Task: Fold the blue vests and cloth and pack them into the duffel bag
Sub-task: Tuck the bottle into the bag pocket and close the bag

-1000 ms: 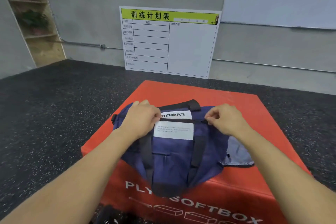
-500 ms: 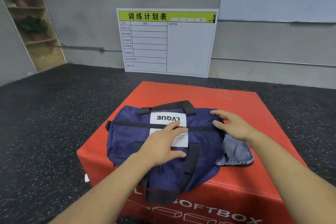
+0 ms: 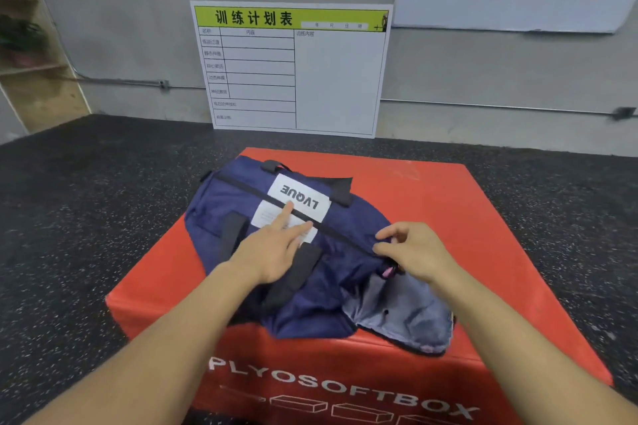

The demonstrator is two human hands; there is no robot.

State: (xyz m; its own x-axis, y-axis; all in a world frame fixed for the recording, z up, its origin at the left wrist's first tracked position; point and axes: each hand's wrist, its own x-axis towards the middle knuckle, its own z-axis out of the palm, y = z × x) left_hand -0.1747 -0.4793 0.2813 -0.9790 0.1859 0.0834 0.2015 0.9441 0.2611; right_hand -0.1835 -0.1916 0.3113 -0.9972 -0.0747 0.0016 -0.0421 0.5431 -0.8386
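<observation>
Pressing down with your left hand [image 3: 272,252], you are laying straight fingers flat across the navy duffel bag [image 3: 276,245], the fingertips [image 3: 289,208] reaching the white label [image 3: 299,198] that reads LVQUE upside down to you. That grip is spread wide and is curling round nothing. Under your left palm a black strap [image 3: 293,281] is running toward you, and a second black strap [image 3: 232,235] is lying just to the left of that hand.

Your right hand [image 3: 411,252] is sitting at the right end of the black zipper line [image 3: 310,221], with its fingers curled and the thumb and forefinger drawn close together at the zipper. Whether that grip is actually pinching the pull, you cannot tell from here. A small pink piece [image 3: 387,272] is showing just below this hand.

The bag is lying slantwise on the red soft box [image 3: 483,235], which is standing on the dark speckled floor [image 3: 86,217]. Below your right wrist a grey-blue cloth [image 3: 407,317] is spreading out from the bag's near right end toward the box's front edge.

Beyond both hands, a white chart board [image 3: 293,69] with a green header is leaning against the grey wall [image 3: 138,10].
</observation>
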